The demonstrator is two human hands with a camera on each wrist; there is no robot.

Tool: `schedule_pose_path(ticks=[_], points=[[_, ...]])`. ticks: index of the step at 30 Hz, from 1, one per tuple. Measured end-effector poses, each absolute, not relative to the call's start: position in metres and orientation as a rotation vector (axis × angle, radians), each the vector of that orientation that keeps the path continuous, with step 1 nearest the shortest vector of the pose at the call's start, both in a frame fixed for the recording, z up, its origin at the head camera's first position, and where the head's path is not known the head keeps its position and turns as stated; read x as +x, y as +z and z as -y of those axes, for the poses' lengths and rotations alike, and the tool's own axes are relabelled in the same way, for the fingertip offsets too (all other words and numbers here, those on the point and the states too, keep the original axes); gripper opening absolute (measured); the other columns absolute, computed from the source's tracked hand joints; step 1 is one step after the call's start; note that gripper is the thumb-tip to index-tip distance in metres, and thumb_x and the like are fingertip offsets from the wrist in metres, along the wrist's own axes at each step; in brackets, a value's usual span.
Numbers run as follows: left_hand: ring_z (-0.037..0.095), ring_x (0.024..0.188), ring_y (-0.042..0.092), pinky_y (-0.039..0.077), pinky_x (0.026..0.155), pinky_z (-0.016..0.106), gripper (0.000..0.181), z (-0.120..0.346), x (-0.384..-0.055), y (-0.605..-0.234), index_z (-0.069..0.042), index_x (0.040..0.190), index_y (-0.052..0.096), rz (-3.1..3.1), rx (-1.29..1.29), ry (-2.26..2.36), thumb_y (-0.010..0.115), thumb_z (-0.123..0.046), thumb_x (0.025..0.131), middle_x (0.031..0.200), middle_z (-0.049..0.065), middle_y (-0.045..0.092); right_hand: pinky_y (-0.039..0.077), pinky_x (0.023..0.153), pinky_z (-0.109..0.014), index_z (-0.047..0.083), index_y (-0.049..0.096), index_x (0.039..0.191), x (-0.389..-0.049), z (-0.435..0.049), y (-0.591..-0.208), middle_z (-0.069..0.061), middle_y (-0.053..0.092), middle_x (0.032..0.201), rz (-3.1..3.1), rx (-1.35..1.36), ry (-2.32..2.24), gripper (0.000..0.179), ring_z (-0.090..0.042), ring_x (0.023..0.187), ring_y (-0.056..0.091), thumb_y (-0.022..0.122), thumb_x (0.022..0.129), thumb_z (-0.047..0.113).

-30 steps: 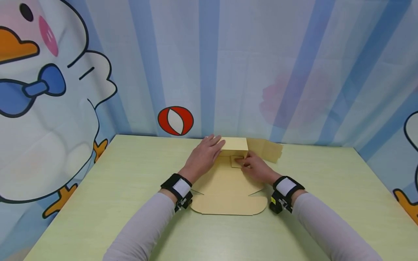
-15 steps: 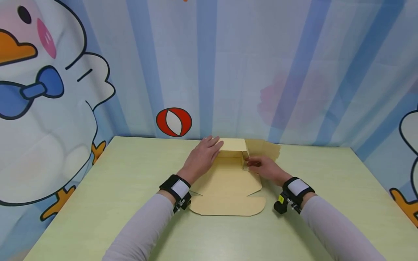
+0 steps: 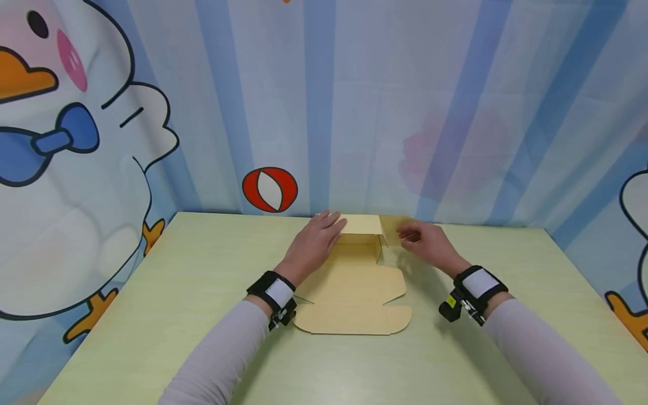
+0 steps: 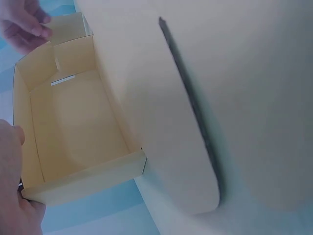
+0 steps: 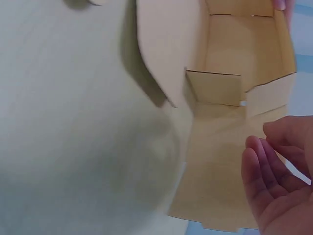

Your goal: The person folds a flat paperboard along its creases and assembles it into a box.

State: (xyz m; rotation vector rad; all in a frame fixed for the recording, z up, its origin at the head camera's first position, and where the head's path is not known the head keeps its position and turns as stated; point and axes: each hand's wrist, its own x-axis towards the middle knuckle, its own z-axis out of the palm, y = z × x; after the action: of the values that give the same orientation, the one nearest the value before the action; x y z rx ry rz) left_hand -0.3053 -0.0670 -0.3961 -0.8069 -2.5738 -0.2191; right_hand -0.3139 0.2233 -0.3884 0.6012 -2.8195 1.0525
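Note:
A partly folded cardboard box lies near the table's far edge, its lid panel flat toward me. My left hand holds the box's left end, fingers over the top; in the left wrist view the hand wraps the wall at the lower left corner. On the other side, my right hand is beside the long side flap, which sticks outward. The right wrist view has its fingers loosely bent over this flap, apparently holding nothing. A small corner tab stands folded inward across the box's end.
The pale green table extends on both sides of the box. Behind it hangs a striped blue curtain with a printed duck and ball. A black camera strap circles each wrist.
My right hand has drawn back from the inner corner tab, moving right and up to the outer side flap. My left hand has stayed on the box's left end.

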Motion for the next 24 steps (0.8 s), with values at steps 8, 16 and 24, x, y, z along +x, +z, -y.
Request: schedule_pose_path(ticks=[8,16,24], points=[[0.031,0.140,0.047,0.036,0.117,0.043,0.040,0.067,-0.304,-0.396,-0.012,0.142,0.055,2.579,-0.807,-0.228,0.053,-0.021,0.103,0.146,0.009,0.055,0.058,0.081,-0.048,0.000,0.066,0.121,-0.318,-0.223,-0.369,-0.021,0.069,0.108,2.669,0.640,0.851,0.029,-0.033,0.094,0.068,0.065,0.092,0.003],[0.030,0.140,0.047,0.036,0.117,0.043,0.040,0.069,-0.305,-0.395,-0.013,0.142,0.055,2.573,-0.802,-0.215,0.053,-0.022,0.103,0.147,0.009,0.055,0.050,0.092,-0.053,-0.002,0.066,0.121,-0.331,-0.220,-0.365,-0.024,0.063,0.118,2.655,0.658,0.574,0.035,-0.041,0.110,0.058,0.071,0.087,0.005],[0.031,0.142,0.045,0.034,0.118,0.044,0.041,0.066,-0.304,-0.394,-0.013,0.144,0.053,2.611,-0.807,-0.226,0.052,-0.022,0.103,0.148,0.009,0.053,0.053,0.089,-0.053,-0.004,0.064,0.124,-0.339,-0.223,-0.375,-0.025,0.068,0.121,2.858,0.557,0.466,0.033,-0.041,0.105,0.066,0.063,0.095,0.010]])
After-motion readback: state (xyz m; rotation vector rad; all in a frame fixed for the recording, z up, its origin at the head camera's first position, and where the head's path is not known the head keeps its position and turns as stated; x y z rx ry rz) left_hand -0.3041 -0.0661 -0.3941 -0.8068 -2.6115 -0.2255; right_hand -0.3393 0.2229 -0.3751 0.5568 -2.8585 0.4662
